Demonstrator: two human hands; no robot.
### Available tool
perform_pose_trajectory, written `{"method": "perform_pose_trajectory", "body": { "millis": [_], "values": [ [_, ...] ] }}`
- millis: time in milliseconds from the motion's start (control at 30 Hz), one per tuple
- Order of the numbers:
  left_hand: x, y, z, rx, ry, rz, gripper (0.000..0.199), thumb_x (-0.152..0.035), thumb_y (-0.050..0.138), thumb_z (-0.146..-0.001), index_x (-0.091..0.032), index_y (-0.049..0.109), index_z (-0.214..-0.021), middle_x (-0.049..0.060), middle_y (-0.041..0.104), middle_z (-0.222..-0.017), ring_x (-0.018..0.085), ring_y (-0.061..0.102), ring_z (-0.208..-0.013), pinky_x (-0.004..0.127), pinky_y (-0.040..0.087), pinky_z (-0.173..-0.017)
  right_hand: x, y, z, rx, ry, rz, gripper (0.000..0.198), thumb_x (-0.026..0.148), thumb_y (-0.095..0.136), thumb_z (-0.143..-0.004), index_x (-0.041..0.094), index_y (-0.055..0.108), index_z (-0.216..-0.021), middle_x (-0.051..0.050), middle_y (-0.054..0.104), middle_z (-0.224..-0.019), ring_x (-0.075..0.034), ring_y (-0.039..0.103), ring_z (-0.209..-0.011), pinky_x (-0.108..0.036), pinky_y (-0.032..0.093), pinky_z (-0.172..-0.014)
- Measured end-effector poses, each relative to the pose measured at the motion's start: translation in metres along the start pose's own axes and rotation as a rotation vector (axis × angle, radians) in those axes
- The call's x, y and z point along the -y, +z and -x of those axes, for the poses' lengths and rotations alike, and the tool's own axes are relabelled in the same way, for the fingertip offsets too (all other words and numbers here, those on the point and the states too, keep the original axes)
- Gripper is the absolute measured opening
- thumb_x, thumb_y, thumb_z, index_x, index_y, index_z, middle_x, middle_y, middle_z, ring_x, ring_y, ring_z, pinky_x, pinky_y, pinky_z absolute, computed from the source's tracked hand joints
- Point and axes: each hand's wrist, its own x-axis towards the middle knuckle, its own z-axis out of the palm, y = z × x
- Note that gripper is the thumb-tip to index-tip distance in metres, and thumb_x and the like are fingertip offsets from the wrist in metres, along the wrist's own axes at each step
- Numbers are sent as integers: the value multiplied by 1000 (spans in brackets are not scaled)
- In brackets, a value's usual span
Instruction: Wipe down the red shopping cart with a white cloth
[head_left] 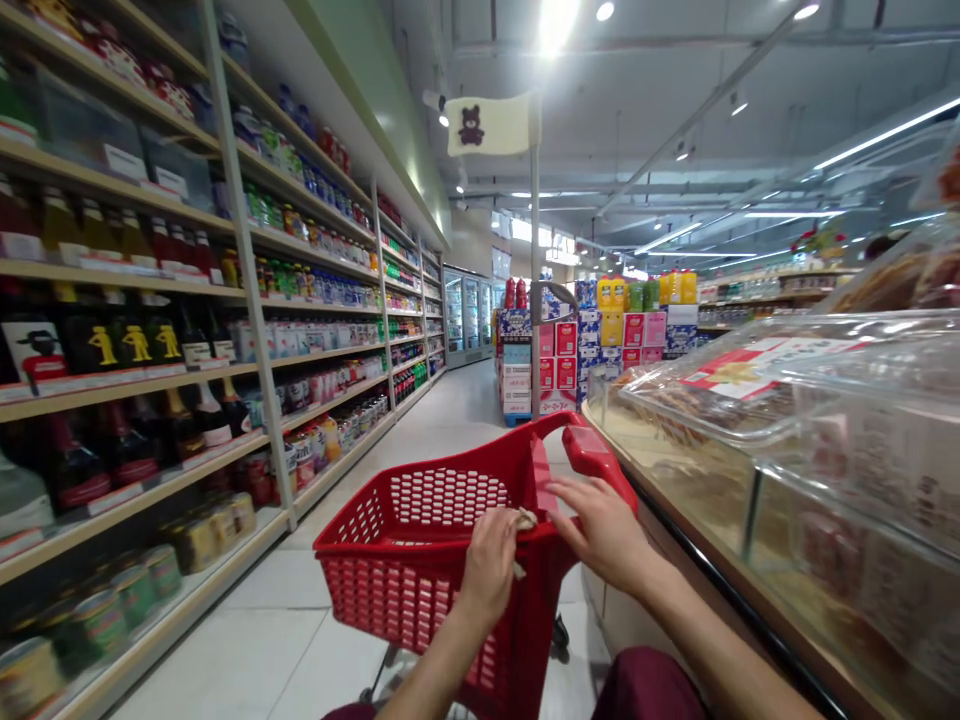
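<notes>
A red plastic shopping cart (427, 549) with perforated sides stands side-on in front of me, its handle end (592, 452) to the right. At the cart's near rim, my left hand (489, 568) is closed around a small crumpled beige cloth (523, 519), part of which pokes out between and below the fingers. My right hand (604, 530) is just right of it, over the handle end, with fingers stretched out and apart. Its fingertips are by a pinkish-red upright panel (540, 470) of the cart; whether they touch it I cannot tell. The cart's floor is mostly hidden.
Shelves (247, 300) of bottles, cans and jars line the left side. Close on the right runs a display counter (675, 450) with clear plastic food boxes (750, 385). Stacked cartons (555, 360) and a pole (535, 230) stand ahead; tiled aisle floor (442, 425) leads to glass-door coolers (469, 305).
</notes>
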Motion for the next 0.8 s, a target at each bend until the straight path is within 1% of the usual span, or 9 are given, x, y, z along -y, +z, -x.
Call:
{"method": "perform_pose_trajectory", "body": {
  "millis": [133, 233, 300, 367, 433, 500, 600, 700, 800],
  "values": [
    [-36, 21, -15, -23, -135, 332, 31, -39, 35, -84, -20, 54, -99, 6, 57, -104, 16, 52, -100, 35, 40, -91, 15, 6, 7, 16, 16, -2, 34, 33, 39, -84, 24, 51, -114, -6, 60, -109, -20, 56, -98, -43, 35, -92],
    [-61, 31, -25, -35, -328, 626, 44, -47, 28, -84, -18, 49, -109, 8, 56, -110, 17, 51, -105, 35, 39, -93, 20, 17, 11, -73, 41, -198, 47, 35, 37, -84, 19, 36, -128, -9, 46, -127, -19, 44, -115, -36, 39, -93],
    [-70, 31, -27, 52, -390, 785, 57, -52, 15, -84, -16, 47, -113, 11, 56, -111, 18, 51, -106, 35, 39, -93, 24, 28, 16, -143, 29, -269, 52, 34, 41, -82, 16, 31, -131, -10, 37, -133, -20, 32, -123, -36, 36, -97],
    [-66, 24, -23, 161, -396, 787, 64, -55, 10, -82, -14, 46, -115, 12, 54, -115, 19, 49, -109, 35, 38, -93, 25, 33, 22, -167, 3, -284, 52, 27, 43, -81, 17, 31, -130, -10, 37, -133, -20, 32, -123, -36, 35, -98],
    [-49, 12, -16, 207, -365, 547, 59, -55, 23, -81, -14, 43, -119, 11, 47, -125, 19, 41, -117, 35, 34, -97, 16, 28, 25, -153, -49, -275, 48, 19, 39, -80, 19, 36, -128, -8, 44, -128, -17, 39, -119, -33, 38, -97],
    [-25, -2, -5, 176, -319, 126, 55, -51, 41, -76, -16, 42, -119, 11, 41, -129, 21, 33, -122, 38, 27, -100, -3, 11, 22, -223, -58, -203, 45, 16, 36, -80, 21, 41, -124, -7, 48, -124, -17, 43, -116, -33, 39, -96],
    [6, -17, 10, 280, -270, -356, 36, -44, 35, -81, -20, 57, -96, 7, 61, -102, 22, 50, -101, 40, 29, -94, -42, -21, 15, -430, 108, 30, 41, 18, 36, -80, 19, 48, -118, -10, 46, -125, -22, 43, -114, -39, 37, -95],
    [14, -20, 19, 354, -178, -551, 38, -38, 25, -86, -23, 58, -77, 1, 63, -78, 17, 54, -78, 34, 34, -84, -66, -31, 14, -327, 199, 226, 35, 19, 40, -76, 21, 58, -106, -9, 54, -115, -24, 49, -106, -42, 37, -91],
    [13, -20, 20, 336, -147, -640, 38, -38, 25, -87, -22, 56, -73, 0, 61, -74, 16, 53, -76, 30, 34, -77, -60, -16, 21, -207, 99, 270, 32, 20, 43, -75, 23, 60, -102, -6, 59, -108, -24, 49, -103, -45, 31, -94]
  ]
}}
